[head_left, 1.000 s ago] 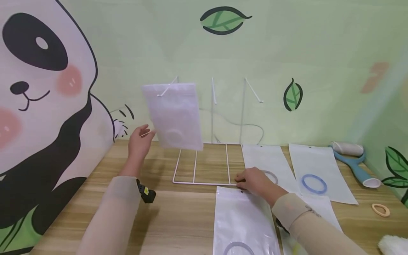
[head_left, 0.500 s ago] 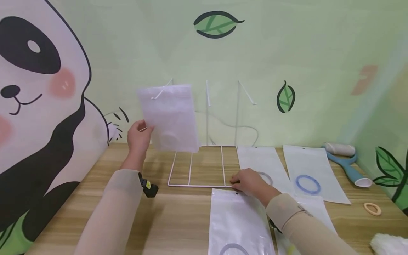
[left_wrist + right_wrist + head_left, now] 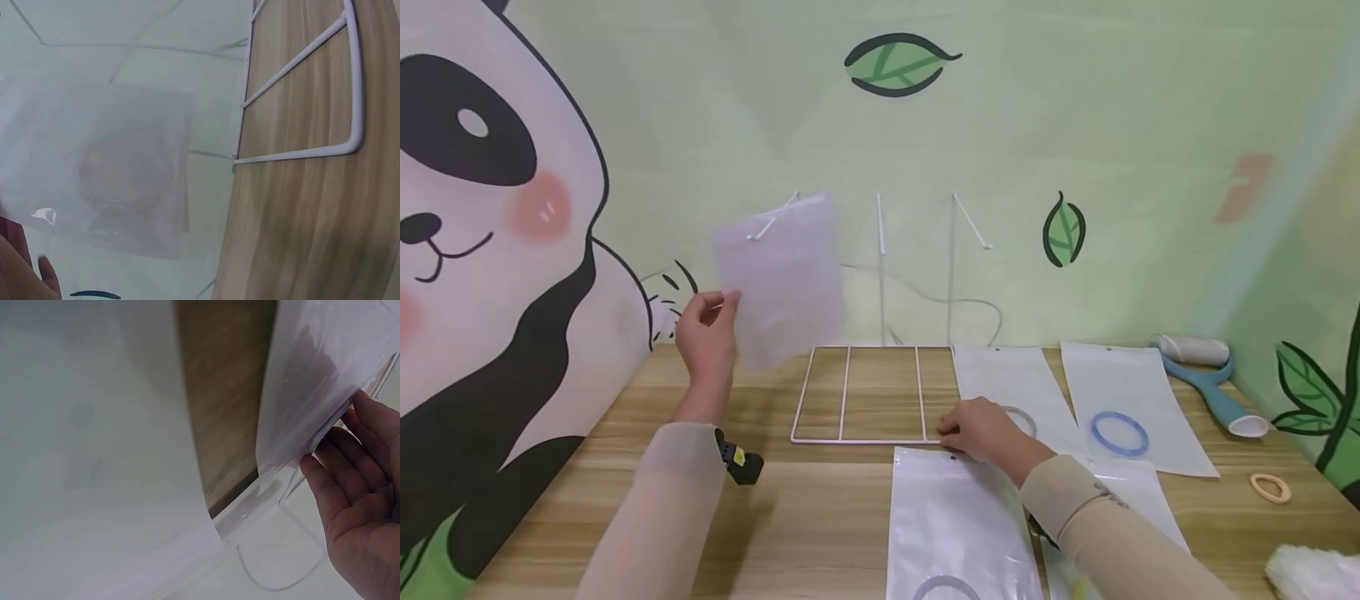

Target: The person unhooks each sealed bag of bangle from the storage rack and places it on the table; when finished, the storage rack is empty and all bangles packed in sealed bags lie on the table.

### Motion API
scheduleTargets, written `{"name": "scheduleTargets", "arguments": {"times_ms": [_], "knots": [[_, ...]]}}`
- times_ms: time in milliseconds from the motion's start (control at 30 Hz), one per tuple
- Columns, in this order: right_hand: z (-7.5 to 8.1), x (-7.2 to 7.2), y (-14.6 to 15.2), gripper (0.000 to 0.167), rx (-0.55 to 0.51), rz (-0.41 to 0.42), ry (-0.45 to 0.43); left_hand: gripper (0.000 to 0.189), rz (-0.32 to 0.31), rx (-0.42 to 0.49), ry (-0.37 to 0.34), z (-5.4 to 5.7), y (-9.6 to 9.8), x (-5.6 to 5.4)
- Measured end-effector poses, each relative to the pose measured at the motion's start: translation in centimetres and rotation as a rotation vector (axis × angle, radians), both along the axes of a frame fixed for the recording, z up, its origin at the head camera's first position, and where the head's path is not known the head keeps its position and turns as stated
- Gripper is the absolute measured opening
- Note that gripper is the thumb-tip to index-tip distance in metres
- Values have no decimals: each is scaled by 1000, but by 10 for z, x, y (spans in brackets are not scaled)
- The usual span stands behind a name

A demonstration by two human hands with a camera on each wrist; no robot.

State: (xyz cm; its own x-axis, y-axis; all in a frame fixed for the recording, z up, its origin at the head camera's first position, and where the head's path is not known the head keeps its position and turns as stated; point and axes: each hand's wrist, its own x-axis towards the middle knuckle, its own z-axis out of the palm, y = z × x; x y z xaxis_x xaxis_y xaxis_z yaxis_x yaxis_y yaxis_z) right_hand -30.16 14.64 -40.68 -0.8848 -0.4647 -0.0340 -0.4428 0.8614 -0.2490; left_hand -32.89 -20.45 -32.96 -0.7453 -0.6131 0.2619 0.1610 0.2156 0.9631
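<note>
A frosted zip bag [image 3: 786,275] hangs on the left hook of a white wire rack [image 3: 842,392]. My left hand [image 3: 706,333] is at the bag's left edge, pinching it between thumb and bent fingers. The left wrist view shows a faint round shape through this bag [image 3: 119,112], with part of the hand at the lower left and its fingertips cut off. My right hand [image 3: 981,425] grips the rack's front right corner. In the right wrist view its curled fingertips [image 3: 359,400] press there, right at a bag's plastic edge [image 3: 300,419].
Several similar bags lie at the right, including a front bag [image 3: 962,508] with a grey ring and a bag [image 3: 1150,375] with a blue ring [image 3: 1120,433]. Beyond are a blue-handled lint roller [image 3: 1217,383], a tan ring [image 3: 1270,488] and white fluff [image 3: 1311,571].
My left hand has come onto the hanging bag's left edge and shifted slightly left. The bag has turned and tilted, its left side lower. My right hand stays at the rack corner.
</note>
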Motion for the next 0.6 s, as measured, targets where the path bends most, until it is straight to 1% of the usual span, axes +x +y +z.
{"name": "scheduleTargets", "arguments": {"times_ms": [133,200,267,367,433,600], "knots": [[1,0,0,19,2,10,13,40,12,27,59,-5,-2,3],[1,0,0,18,5,8,14,38,18,65,117,-7,-2,4],[1,0,0,18,7,5,15,32,13,122,179,-7,-2,6],[1,0,-1,18,8,3,15,23,-4,191,265,-7,0,10],[0,0,-1,18,7,1,13,19,-22,217,310,-5,1,12],[-1,0,0,19,1,-16,-1,19,-73,222,378,-1,2,20]]}}
